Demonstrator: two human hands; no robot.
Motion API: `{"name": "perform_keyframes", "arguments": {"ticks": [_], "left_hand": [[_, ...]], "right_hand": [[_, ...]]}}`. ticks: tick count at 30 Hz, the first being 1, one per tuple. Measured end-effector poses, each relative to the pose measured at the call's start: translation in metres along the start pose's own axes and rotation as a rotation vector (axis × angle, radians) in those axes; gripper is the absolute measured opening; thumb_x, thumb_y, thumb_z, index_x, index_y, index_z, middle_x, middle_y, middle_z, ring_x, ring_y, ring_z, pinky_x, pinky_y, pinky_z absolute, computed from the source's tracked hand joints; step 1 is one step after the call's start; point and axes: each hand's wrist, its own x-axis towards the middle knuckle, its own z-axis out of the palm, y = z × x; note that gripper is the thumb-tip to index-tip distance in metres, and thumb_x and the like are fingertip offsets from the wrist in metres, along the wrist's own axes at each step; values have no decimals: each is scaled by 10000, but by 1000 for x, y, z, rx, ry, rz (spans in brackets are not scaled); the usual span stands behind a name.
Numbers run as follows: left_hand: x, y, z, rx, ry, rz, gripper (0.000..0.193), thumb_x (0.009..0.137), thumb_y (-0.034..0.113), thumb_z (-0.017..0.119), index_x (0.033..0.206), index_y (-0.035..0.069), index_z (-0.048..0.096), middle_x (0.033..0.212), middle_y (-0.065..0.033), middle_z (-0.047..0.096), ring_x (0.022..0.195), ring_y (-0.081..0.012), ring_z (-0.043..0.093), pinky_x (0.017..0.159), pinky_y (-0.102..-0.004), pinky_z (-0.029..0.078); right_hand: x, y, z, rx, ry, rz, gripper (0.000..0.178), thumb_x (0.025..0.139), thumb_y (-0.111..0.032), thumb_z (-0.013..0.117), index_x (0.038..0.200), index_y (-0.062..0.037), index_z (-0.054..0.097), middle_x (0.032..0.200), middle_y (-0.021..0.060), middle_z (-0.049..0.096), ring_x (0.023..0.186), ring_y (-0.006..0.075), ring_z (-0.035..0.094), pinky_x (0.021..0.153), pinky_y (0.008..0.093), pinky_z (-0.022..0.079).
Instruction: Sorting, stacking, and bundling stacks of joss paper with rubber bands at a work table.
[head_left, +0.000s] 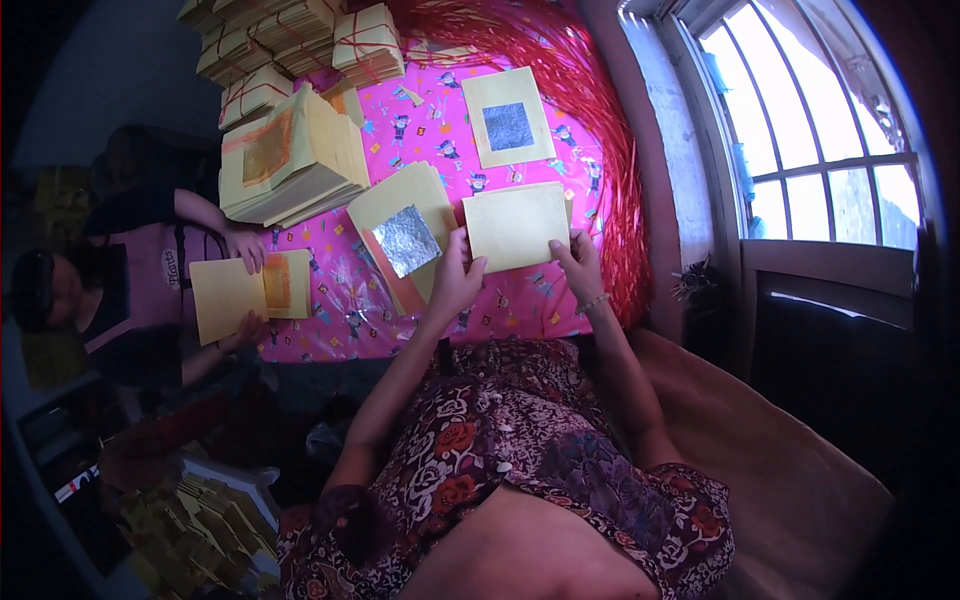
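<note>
A plain pale-yellow paper sheet is raised over the table between my hands. My left hand pinches its left edge, and my right hand grips its lower right corner. At least one other sheet's edge shows behind its right side. Beside my left hand lies a fanned pile of yellow sheets, its top one bearing a silver foil square and an orange strip. Farther off, another yellow sheet with a silver foil square lies flat.
A tall stack of yellow paper stands at the left, with tied bundles behind it. Red shiny strands line the right edge of the pink table cover. At the left a co-worker's hands hold yellow sheets. A barred window is at the right.
</note>
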Motion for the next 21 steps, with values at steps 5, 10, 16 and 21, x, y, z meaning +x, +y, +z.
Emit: {"name": "perform_keyframes", "arguments": {"ticks": [5,10,16,21], "left_hand": [[42,-2,33,536,32,37,531,766,-19,572,1222,-56,302,1085,-282,546,995,-430,577,862,-470,465],[75,-11,42,625,-33,-248,575,732,5,612,1197,-78,283,1082,-332,558,1018,-453,570,900,-470,456],[87,-10,50,786,-168,-403,769,718,-7,631,1321,-125,168,1078,-360,562,1015,-443,592,878,-447,496],[90,-2,53,741,-239,-509,913,755,-62,606,1425,-86,-16,1109,-348,559,1021,-414,605,896,-426,508]], "right_hand": [[29,31,-19,-199,174,-98,220,868,-158,650,991,-7,547,851,52,627,748,116,595,671,272,483],[42,23,-6,-525,249,-34,294,819,-218,689,972,-1,562,823,125,648,732,215,634,658,352,498],[50,42,-8,-637,214,6,274,820,-192,673,950,11,542,794,98,635,700,159,604,651,319,491],[56,56,-17,-596,184,13,266,816,-182,676,946,7,541,773,96,631,688,149,598,638,318,483]]}}
